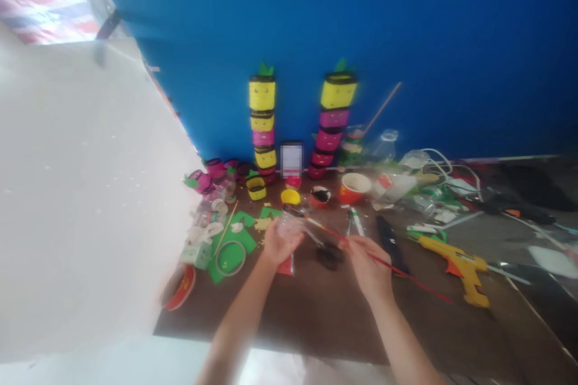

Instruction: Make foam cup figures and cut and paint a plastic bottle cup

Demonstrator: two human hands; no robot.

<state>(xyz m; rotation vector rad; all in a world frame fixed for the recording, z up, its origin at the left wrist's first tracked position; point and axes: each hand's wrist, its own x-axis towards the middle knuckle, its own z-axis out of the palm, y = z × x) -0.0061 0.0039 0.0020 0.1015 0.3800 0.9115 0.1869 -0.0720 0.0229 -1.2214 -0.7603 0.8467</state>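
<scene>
My left hand (280, 245) is wrapped round a small clear plastic cup (289, 225) with a dark rim, above the middle of the table. In my right hand (369, 261) is a long red paintbrush (406, 277), its tip pointing left to the cup's rim. Whether the bristles touch the rim is too blurred to tell. Behind the cup stand a small yellow pot (290, 197) and a red pot with dark contents (320, 195). Black-handled scissors (329, 254) lie between my hands.
Two stacks of yellow and pink pots (262, 96) (338, 93) stand against the blue wall. Green sheets (244, 252) lie left, near a red bowl (180, 289). A red-white paper cup (354, 189) is behind; a yellow glue gun (465, 264) lies right.
</scene>
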